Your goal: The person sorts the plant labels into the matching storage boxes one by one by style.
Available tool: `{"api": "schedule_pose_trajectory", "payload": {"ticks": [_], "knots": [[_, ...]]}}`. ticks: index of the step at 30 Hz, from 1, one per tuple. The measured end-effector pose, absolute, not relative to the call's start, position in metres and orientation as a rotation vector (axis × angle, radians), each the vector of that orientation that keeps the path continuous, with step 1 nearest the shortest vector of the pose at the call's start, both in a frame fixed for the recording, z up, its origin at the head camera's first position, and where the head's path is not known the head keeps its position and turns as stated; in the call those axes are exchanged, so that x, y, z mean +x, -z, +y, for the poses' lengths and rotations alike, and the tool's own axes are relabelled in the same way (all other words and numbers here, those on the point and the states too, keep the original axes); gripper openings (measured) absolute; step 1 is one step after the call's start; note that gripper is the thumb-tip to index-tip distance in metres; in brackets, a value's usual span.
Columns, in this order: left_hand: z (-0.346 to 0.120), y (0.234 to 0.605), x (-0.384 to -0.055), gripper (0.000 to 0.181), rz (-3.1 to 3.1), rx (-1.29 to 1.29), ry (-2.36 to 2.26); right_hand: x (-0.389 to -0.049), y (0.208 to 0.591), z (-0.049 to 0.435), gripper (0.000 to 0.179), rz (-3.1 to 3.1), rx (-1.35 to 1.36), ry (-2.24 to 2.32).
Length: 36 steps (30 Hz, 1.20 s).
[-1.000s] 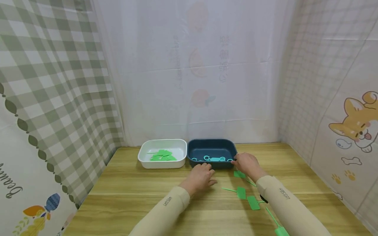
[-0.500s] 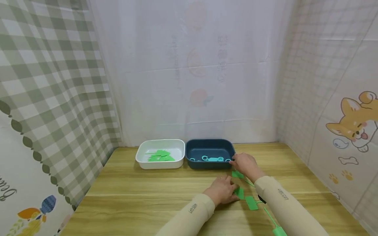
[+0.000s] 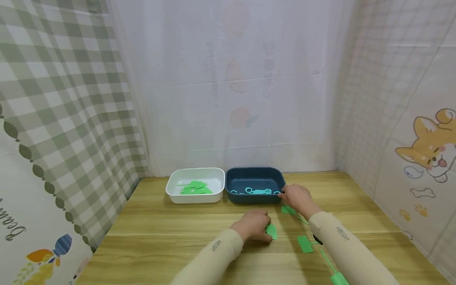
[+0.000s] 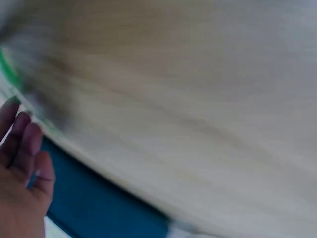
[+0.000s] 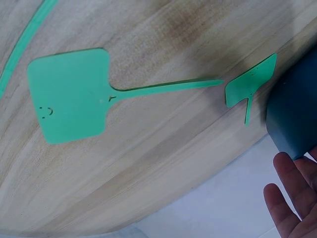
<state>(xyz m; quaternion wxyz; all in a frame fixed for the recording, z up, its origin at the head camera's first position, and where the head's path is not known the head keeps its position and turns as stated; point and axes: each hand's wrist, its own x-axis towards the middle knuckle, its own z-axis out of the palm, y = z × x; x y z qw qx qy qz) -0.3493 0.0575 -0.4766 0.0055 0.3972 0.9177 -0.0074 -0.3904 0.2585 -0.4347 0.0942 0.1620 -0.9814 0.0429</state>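
My left hand (image 3: 253, 225) pinches a green plant label (image 3: 272, 232) low over the table; its stalk is hidden by the fingers. In the blurred left wrist view, the left hand (image 4: 22, 163) shows at the left edge. My right hand (image 3: 298, 198) holds the front right corner of the dark blue tray (image 3: 254, 199), fingertips at its rim. The right wrist view shows right-hand fingers (image 5: 292, 183) against the tray's wall. Inside that tray lie light blue pieces (image 3: 258, 191) with ringed ends. Another green label (image 3: 288, 209) lies just beside the right hand.
A white tray (image 3: 196, 199) with several green labels (image 3: 196, 188) stands left of the blue one, close beside it. More green labels lie around the right forearm, one (image 3: 304, 244) to its left and one (image 3: 338, 278) near the front edge. Curtains surround the wooden table (image 3: 160, 237).
My left hand has reached right to a green label on the table, taken hold of it and drawn it back leftward. The right hand stays at the blue tray's corner.
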Motion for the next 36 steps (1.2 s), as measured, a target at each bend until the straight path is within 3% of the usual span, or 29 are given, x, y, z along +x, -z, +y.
{"api": "schedule_pose_trajectory", "payload": {"ticks": [9,14,19,22,26,29,36], "knots": [[-0.035,0.475,-0.388,0.045,3.224,1.435,0.005,-0.392,0.438,0.260,0.025,-2.844,0.520,-0.112],[-0.094,0.448,-0.413,0.045,3.415,1.202,-0.005,-0.391,0.437,0.259,0.022,-2.856,0.516,-0.100],[-0.114,0.421,-0.423,0.050,3.438,0.841,0.128,-0.391,0.438,0.260,0.022,-2.837,0.517,-0.108],[-0.105,0.419,-0.421,0.044,3.433,0.834,0.142,-0.391,0.438,0.260,0.023,-2.833,0.518,-0.108],[-0.075,0.433,-0.411,0.023,3.434,1.163,0.102,-0.392,0.439,0.260,0.026,-2.834,0.520,-0.107],[-0.042,0.449,-0.397,0.020,3.384,1.390,0.058,-0.392,0.439,0.260,0.026,-2.839,0.520,-0.103],[0.049,0.473,-0.350,0.045,3.150,1.416,0.105,-0.393,0.438,0.259,0.025,-2.860,0.517,-0.095]]}}
